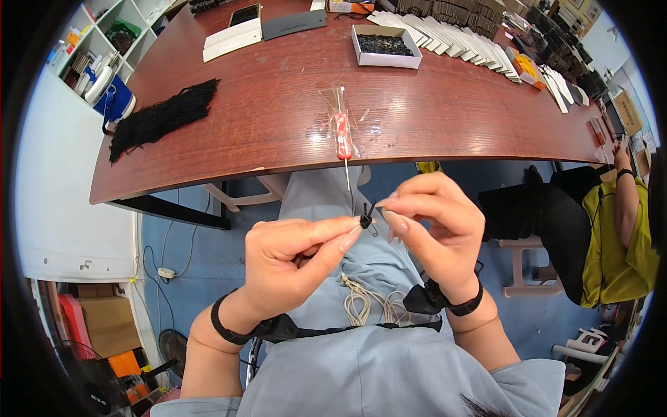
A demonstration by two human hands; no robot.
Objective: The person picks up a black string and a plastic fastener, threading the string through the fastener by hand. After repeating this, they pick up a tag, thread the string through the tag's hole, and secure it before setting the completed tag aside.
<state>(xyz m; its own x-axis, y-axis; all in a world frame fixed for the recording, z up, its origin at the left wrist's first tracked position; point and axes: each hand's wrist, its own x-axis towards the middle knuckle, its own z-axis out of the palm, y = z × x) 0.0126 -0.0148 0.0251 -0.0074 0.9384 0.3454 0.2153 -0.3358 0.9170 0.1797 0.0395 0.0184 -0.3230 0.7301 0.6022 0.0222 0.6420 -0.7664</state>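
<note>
Over my lap, just below the table edge, a small black knotted cord [365, 222] is held between both hands. My left hand [288, 251] pinches the knot between thumb and forefinger. A thin wire loop, like a small safety pin, shows beside it. With thumb and forefinger, my right hand [445, 226] grips a short end of the black cord, its other fingers curled. Above them a red-handled screwdriver [342, 135] lies under clear tape on the table, its thin shaft jutting past the edge. A thin dark strand runs from near its tip down to the knot.
On the red-brown table [264, 118] lie a bundle of black cords [167, 115], a white box [386, 47] of small black pieces, and fanned white cards [451, 42]. At the right sits another person in a yellow-green garment [615, 236]. A fan [174, 351] stands lower left.
</note>
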